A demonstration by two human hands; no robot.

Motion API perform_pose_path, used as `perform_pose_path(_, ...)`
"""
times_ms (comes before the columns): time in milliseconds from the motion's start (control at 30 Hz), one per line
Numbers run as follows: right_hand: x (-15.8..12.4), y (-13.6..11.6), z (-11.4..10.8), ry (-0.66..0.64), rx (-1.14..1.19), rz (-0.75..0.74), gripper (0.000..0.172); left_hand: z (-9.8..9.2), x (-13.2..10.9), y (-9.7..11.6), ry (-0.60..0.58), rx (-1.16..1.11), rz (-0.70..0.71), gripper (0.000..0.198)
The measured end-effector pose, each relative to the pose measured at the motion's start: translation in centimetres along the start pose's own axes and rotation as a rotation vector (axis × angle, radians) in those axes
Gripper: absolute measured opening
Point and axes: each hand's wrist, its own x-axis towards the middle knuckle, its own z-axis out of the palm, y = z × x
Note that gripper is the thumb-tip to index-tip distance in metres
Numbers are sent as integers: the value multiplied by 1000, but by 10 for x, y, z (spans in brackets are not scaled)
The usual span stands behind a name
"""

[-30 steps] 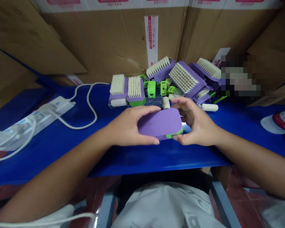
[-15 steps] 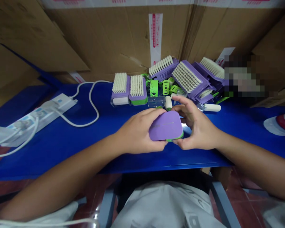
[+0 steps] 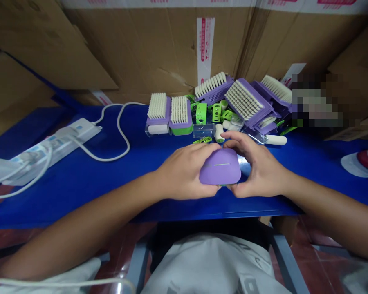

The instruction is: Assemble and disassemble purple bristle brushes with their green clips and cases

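Observation:
Between my two hands, just above the blue table, is a rounded purple plastic casing with a thin slit across its top. A sliver of green shows under its near edge. My left hand is wrapped round its left end, thumb along the near side. My right hand curves round the right end, fingers at the far side and thumb at the near corner. A gap shows between that palm and the casing. The casing's underside is hidden.
Behind my hands lie several purple brush heads with white bristles, green plastic parts, clear pieces and white handles. A corded power strip is left. Cardboard boxes wall the back; a red-labelled bottle is right.
The purple casing has shifted slightly right and toward me, with both hands moving along. It has tilted, so less of its green side shows. The view has shifted a little.

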Motion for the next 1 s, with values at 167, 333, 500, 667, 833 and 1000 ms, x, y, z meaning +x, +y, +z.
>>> perform_pose_path(167, -3, -1, 1, -13, -27, -14, 98, 1, -2, 5, -4, 18, 5, 66)
perform_pose_path(333, -6, 1, 3, 30, 42, -22, 92, 4, -5, 3, 22, 14, 6, 71)
perform_pose_path(500, -5, 3, 3, 60, 176, -6, 89, 9, -4, -2, 65, -38, 3, 79)
perform_pose_path(667, 2, 6, 0, 60, 314, 77, 77, -1, 0, -6, -37, -115, -87, 83)
perform_pose_path(833, 6, 9, -1, 29, 130, 73, 77, -12, 0, -3, -148, -34, -292, 98)
perform_pose_path(1000, 2, 1, 6, 73, -294, -66, 85, -8, 1, 9, -103, 61, -407, 78)
